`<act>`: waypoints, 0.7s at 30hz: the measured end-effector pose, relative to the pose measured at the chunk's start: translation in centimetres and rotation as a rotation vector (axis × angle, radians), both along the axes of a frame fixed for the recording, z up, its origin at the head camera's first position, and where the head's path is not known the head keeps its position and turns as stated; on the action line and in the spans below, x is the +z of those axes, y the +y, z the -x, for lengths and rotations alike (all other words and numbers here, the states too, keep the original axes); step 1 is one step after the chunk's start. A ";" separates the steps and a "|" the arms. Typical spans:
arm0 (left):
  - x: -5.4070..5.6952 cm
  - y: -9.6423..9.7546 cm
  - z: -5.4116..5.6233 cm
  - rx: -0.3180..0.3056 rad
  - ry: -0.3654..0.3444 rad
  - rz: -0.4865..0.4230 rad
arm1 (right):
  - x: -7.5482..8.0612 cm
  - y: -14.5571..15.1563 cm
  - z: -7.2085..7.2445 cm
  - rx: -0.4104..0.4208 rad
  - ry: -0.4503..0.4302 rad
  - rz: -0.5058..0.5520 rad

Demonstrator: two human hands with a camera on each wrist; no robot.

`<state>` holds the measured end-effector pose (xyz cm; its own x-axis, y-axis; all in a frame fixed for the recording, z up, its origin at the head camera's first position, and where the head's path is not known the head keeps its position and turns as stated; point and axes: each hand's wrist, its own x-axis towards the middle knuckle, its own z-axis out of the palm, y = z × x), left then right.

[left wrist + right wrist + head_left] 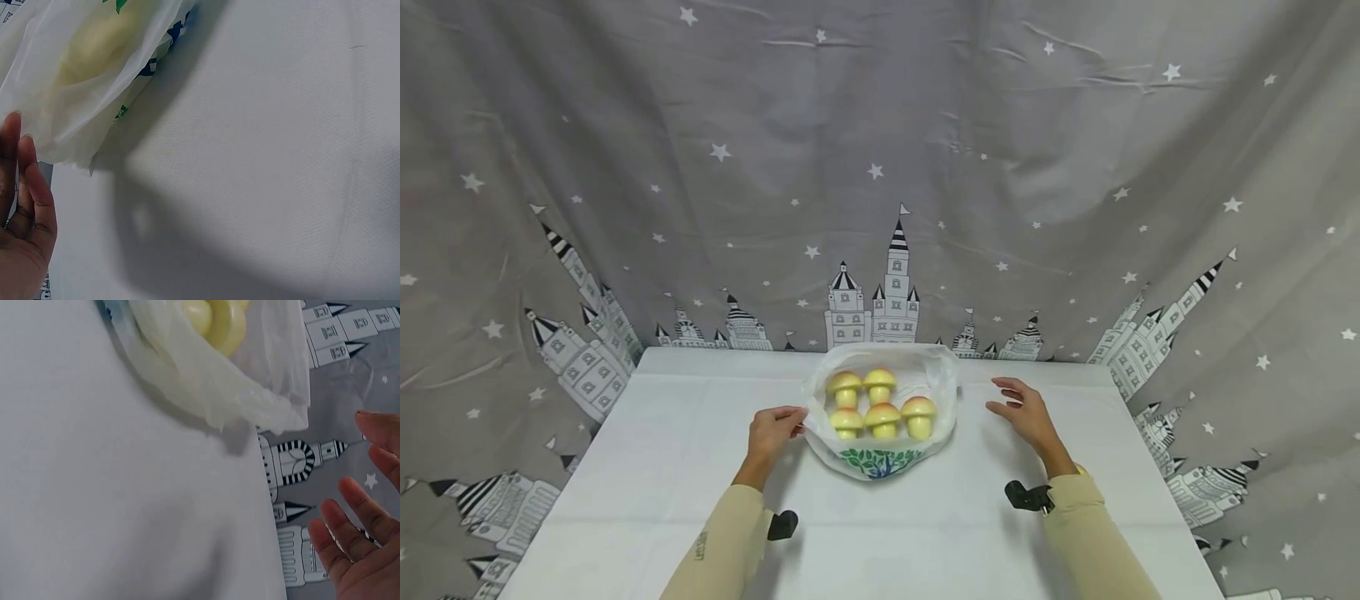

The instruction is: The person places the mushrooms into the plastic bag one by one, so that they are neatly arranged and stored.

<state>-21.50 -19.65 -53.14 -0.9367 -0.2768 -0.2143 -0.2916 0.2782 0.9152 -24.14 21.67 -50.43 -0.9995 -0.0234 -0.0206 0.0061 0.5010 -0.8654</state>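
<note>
A white translucent plastic bag (880, 457) with a green and blue tree print sits on the table, its mouth spread wide. Inside it are several yellow toy mushrooms (882, 415) with reddish tints on their caps. At the bag's left rim, my left hand (771, 433) pinches the plastic between thumb and fingers; the left wrist view shows the fingertips (28, 147) against the film. To the right of the bag and apart from it, my right hand (1026, 414) hovers with fingers spread and nothing held.
A yellow thing (1080, 468) peeks out from behind my right wrist, mostly hidden. White cloth covers the table (910, 550). Close behind its far edge hangs a grey curtain (970, 250) with castles and stars.
</note>
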 end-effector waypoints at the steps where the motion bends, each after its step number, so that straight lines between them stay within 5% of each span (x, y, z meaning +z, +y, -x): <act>1: 0.0 0.0 0.0 -0.001 -0.002 0.001 | -0.1 0.4 -0.2 0.007 0.003 0.000; 21: -0.1 -0.2 0.1 -0.012 -0.023 0.016 | -1.2 6.7 -4.7 0.016 -0.057 -0.053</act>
